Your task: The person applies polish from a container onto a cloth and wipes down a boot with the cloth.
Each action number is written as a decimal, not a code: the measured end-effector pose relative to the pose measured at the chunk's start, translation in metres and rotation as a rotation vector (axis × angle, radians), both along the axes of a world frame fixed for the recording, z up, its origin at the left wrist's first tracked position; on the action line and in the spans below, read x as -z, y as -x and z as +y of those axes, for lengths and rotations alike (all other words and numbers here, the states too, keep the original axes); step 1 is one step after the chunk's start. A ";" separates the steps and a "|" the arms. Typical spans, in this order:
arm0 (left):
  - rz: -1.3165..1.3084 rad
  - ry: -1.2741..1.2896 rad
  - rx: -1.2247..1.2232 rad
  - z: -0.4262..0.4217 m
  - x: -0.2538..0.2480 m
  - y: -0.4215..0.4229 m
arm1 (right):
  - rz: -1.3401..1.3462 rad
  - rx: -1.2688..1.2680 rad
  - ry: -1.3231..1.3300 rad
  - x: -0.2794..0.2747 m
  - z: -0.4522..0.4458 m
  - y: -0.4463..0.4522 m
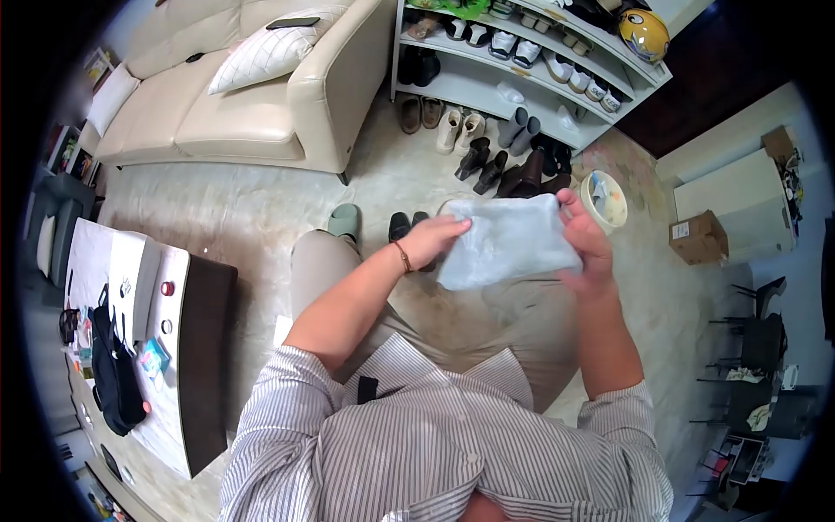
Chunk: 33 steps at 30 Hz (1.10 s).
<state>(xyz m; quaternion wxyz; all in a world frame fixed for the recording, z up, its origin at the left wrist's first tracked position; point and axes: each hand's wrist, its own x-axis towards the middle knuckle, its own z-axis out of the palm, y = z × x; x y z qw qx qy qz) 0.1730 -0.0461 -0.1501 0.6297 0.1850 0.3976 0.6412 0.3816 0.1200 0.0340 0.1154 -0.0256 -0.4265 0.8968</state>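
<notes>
A pale blue-grey cloth (511, 242) is stretched out flat between my two hands, above my lap. My left hand (433, 241) pinches its left edge, the thumb lying on top. On the other side, my right hand (590, 244) grips the right edge with the fingers at the upper corner. Behind the cloth, a pair of black shoes (400, 226) on the floor is partly hidden by my left hand. A green slipper (344, 220) shows beside my knee.
Ahead stands a white shoe rack (461, 76) with several pairs, and boots (481, 163) on the floor before it. A whitish bin (615, 202) is just beyond my right hand. A cardboard box (698, 238) lies right, a beige sofa (235, 122) and table (178, 365) left.
</notes>
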 end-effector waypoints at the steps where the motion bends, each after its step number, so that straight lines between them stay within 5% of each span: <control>1: 0.007 -0.094 -0.062 -0.008 -0.028 0.000 | -0.002 0.007 0.002 0.002 0.007 -0.004; 4: -0.033 -0.203 -0.127 -0.018 -0.054 0.014 | -0.141 0.005 -0.023 0.008 0.019 -0.009; 7: 0.008 -0.193 -0.150 -0.023 -0.052 0.030 | -0.352 -0.197 0.237 0.103 0.046 -0.021; 8: 0.301 -0.136 -0.112 -0.025 -0.050 0.036 | -0.354 -0.197 0.244 0.110 0.042 -0.021; 10: 0.872 0.057 -0.081 -0.029 -0.044 0.045 | -0.494 -0.158 -0.187 0.125 0.035 -0.022; 13: 1.239 0.343 0.043 -0.032 -0.068 0.054 | -0.583 -0.009 -0.148 0.119 0.043 -0.012; 18: 1.212 0.304 -0.101 -0.031 -0.072 0.066 | -0.560 -0.050 -0.146 0.098 0.037 0.006; 23: 1.110 0.288 -0.190 -0.027 -0.061 0.073 | -0.667 -0.100 -0.431 0.117 0.046 0.009; 27: 0.672 0.164 -0.203 -0.020 -0.047 0.068 | -0.812 -0.201 -0.477 0.133 0.046 0.001; 30: 0.408 0.116 -0.132 -0.020 -0.051 0.063 | -0.652 -0.226 -0.491 0.146 0.056 -0.009; 33: 0.211 0.116 -0.043 -0.023 -0.067 0.051 | -0.221 -0.484 0.000 0.138 0.065 0.008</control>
